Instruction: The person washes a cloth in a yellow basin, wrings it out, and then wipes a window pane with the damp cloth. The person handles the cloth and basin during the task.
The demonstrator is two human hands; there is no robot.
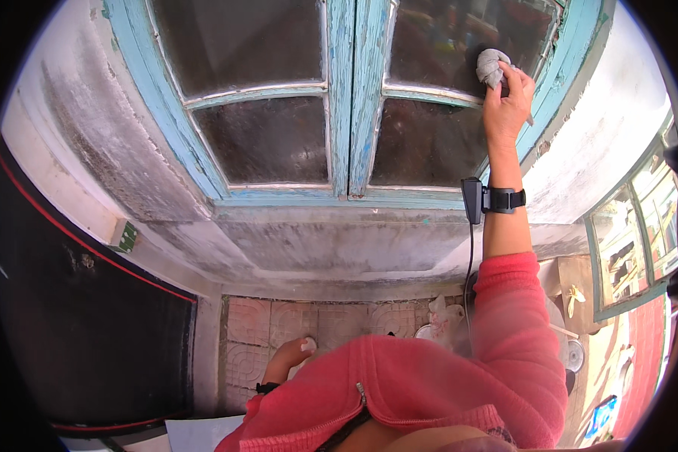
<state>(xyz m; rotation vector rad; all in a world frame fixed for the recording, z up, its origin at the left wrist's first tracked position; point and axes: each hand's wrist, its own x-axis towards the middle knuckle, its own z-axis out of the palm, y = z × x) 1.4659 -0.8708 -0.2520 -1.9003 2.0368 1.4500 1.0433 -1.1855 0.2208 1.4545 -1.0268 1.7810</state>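
Note:
My right hand (507,104) is stretched up and grips a bunched grey cloth (491,68). The cloth is against the dark glass of the upper right window pane (435,51), close to the pane's right edge. Peeling light-blue paint covers the wooden window frame (342,113). Low in front of my body, my left hand (289,356) is partly hidden by the red jacket. A small whitish wad (308,344) shows at its fingers; what it is made of is unclear.
A black panel with a red edge (107,316) stands at the left. An open window sash (627,243) juts out at the right. Patterned paving tiles (294,322) and a crumpled plastic bag (446,316) lie below the stained wall (339,246). A cable (470,271) hangs from my right wrist device.

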